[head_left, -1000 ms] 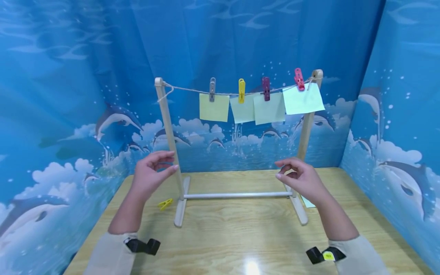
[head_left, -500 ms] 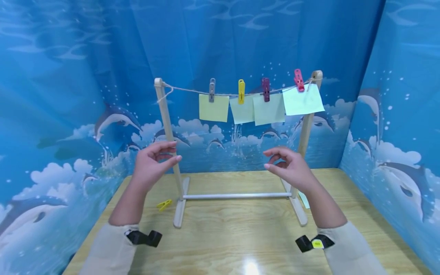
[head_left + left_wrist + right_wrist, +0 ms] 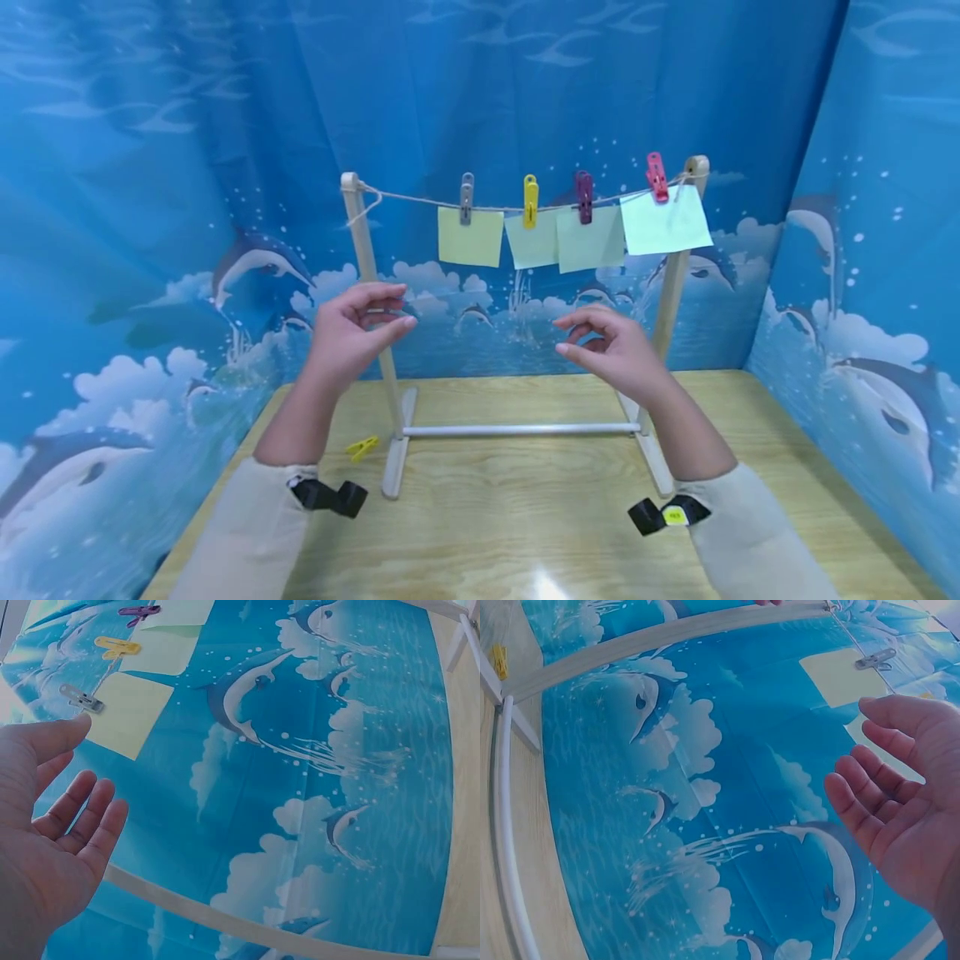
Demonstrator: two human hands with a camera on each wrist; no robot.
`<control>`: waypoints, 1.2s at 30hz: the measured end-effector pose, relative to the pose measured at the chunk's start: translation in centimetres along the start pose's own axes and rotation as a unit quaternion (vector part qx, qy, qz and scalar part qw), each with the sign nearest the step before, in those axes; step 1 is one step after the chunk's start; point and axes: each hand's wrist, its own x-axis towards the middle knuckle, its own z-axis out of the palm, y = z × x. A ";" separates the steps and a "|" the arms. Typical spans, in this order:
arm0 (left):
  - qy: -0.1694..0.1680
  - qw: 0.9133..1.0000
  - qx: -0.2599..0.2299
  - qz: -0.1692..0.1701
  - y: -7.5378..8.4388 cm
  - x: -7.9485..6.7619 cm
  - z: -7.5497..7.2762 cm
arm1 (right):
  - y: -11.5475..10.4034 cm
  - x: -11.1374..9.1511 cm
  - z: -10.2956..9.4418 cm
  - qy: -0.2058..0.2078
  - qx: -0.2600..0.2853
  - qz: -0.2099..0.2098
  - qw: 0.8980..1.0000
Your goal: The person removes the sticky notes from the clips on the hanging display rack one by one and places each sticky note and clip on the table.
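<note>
My left hand (image 3: pixel 360 333) hovers in front of the rack's left post, fingers relaxed and nothing between them. Opposite it, my right hand (image 3: pixel 611 350) is raised near the right post, its fingers loosely bent and holding nothing. Above both, a string (image 3: pixel 420 198) runs between the posts. From it hang a yellow paper square (image 3: pixel 469 242) under a grey clothespin (image 3: pixel 467 200), and pale green squares under a yellow clothespin (image 3: pixel 530 202), a purple clothespin (image 3: pixel 584 198) and a red clothespin (image 3: pixel 657 177). In the left wrist view, the thumb overlaps the edge of the yellow paper near the grey clothespin (image 3: pixel 81 698).
A wooden rack with a white crossbar (image 3: pixel 517 430) stands on the wood-grain table (image 3: pixel 480 533). One loose yellow clothespin (image 3: pixel 363 448) lies left of its left foot. Blue dolphin-print curtains (image 3: pixel 480 100) surround the back and sides.
Both hands have risen and moved inward, nearer each other. The hanging papers and clothespins keep their places on the string.
</note>
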 end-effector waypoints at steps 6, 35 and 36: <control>-0.001 1.000 0.012 0.005 1.3 1.3 0.3 | -0.6 1.0 0.5 0.002 -0.004 -0.006 1.000; -0.011 0.998 0.050 -0.020 6.9 6.2 0.9 | -2.3 4.7 2.9 0.051 0.042 0.025 0.997; -0.012 0.998 0.051 -0.020 7.1 6.3 0.9 | -2.4 4.8 3.0 0.057 0.044 0.024 0.997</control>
